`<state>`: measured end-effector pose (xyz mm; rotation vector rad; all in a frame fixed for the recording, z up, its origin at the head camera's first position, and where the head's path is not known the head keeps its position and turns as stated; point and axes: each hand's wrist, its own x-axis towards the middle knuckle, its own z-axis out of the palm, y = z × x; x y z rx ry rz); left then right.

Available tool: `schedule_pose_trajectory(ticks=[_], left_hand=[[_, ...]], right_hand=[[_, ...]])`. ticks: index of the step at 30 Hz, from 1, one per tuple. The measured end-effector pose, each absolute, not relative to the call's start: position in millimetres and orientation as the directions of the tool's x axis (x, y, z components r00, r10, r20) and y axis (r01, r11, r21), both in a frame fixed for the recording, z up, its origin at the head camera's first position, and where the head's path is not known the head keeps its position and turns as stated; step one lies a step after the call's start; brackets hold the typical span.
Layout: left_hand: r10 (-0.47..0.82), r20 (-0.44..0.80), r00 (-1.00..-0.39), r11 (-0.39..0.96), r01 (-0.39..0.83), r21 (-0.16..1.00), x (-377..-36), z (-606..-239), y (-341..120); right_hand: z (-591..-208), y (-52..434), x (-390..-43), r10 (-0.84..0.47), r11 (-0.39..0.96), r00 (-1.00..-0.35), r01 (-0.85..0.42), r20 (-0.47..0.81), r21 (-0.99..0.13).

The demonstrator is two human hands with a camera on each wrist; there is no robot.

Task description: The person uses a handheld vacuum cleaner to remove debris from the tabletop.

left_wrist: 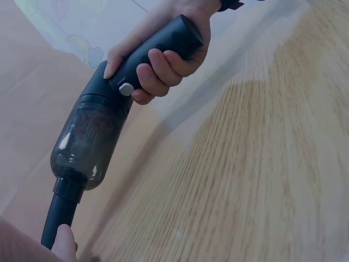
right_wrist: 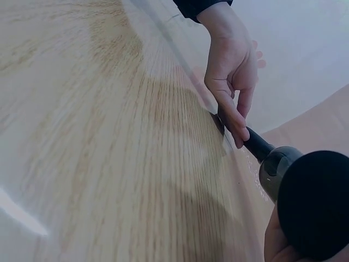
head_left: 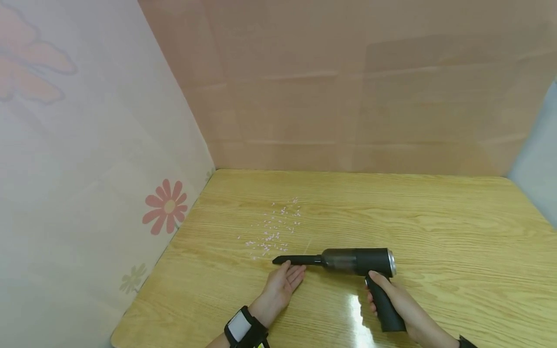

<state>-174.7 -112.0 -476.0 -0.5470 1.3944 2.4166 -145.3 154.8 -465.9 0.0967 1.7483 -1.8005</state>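
The wooden table (head_left: 435, 227) fills the lower half of the head view, with a brown cardboard wall (head_left: 348, 87) behind it at 12 o'clock and a pale panel with a red flower print (head_left: 166, 206) at 9 o'clock. A black handheld vacuum (head_left: 354, 261) lies low over the table near the front, its body at about 5 o'clock from the table's middle, and its thin nozzle (head_left: 298, 260) points toward 9 o'clock.

The right hand (head_left: 393, 297) grips the vacuum handle – the fingers are curled around it, and the left wrist view shows the thumb lying along the handle above a small white button (left_wrist: 126, 88). The left hand (head_left: 280, 285) is flat with relaxed, straight fingers; its fingertips touch the nozzle near the tip and hold nothing.

A scatter of small pale crumbs (head_left: 276, 227) lies on the table just beyond the nozzle tip, toward 12 o'clock. A black wrist strap (head_left: 244, 328) sits on the left wrist.
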Motion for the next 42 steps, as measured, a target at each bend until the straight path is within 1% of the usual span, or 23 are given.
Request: schedule_pose_trajectory(ticks=[13, 19, 33, 42], left_hand=[[0.117, -0.473, -0.873, -0.449, -0.471, 0.759, -180, -474, -110], [0.116, -0.488, -0.865, -0.452, -0.483, 0.750, -183, -475, -109], [0.133, -0.474, -0.871, -0.404, -0.484, 0.776, -189, -474, -110], [0.138, -0.471, -0.871, -0.414, -0.483, 0.772, -194, -478, -113]], right_hand=[[-466, 158, -144, -0.362, 0.051, -0.810, 0.478, -0.462, -0.877], [-466, 160, -143, -0.354, 0.044, -0.814, 0.478, -0.461, -0.877], [-467, 160, -144, -0.344, 0.021, -0.823, 0.475, -0.453, -0.880], [-471, 157, -146, -0.347, 0.008, -0.828, 0.466, -0.440, -0.885]])
